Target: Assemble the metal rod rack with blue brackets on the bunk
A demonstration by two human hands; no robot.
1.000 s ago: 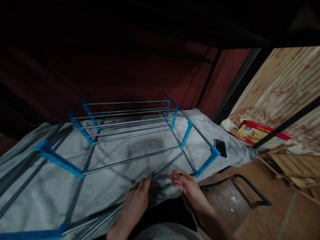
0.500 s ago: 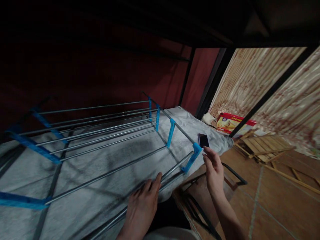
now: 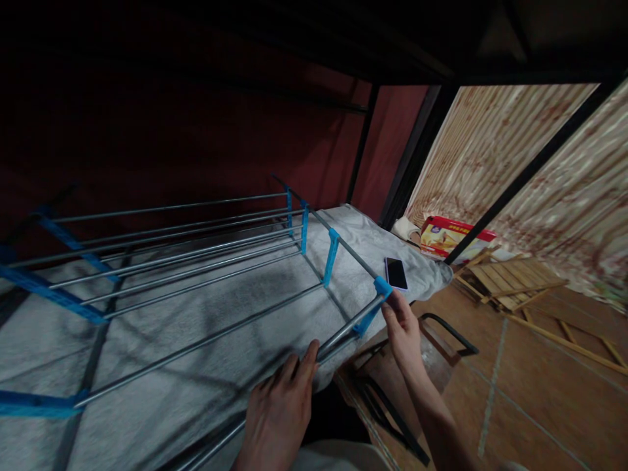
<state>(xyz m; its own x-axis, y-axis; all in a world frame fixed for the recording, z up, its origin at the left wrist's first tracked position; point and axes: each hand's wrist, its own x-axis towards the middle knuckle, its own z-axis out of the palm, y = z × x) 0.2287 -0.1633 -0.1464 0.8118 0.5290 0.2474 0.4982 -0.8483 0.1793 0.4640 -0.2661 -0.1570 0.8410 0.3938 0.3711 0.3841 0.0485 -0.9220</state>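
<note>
A rack of metal tubes (image 3: 206, 347) with blue plastic brackets (image 3: 331, 256) lies across a grey-white cloth (image 3: 260, 340). My left hand (image 3: 284, 399) is wrapped over the front tubes at bottom centre, its palm side hidden. That tube's right end meets the corner blue bracket (image 3: 383, 288). My right hand (image 3: 402, 320) has its fingers pressed against the outer side of this corner bracket, thumb below and fingertips partly behind it. A phone (image 3: 396, 273) with a dark screen lies on the cloth just beyond the right hand.
A chair with a black frame (image 3: 449, 330) stands right of the cloth's edge. Wooden slatted pieces (image 3: 515, 278) lie on the tiled floor (image 3: 530, 386). A red and yellow box (image 3: 454, 235) is behind them. Dark metal posts (image 3: 524, 176) rise around the surface.
My right hand has moved left from beside the corner bracket onto it, and its fingers have closed in. The front tube's end now meets the bracket. The view has shifted slightly.
</note>
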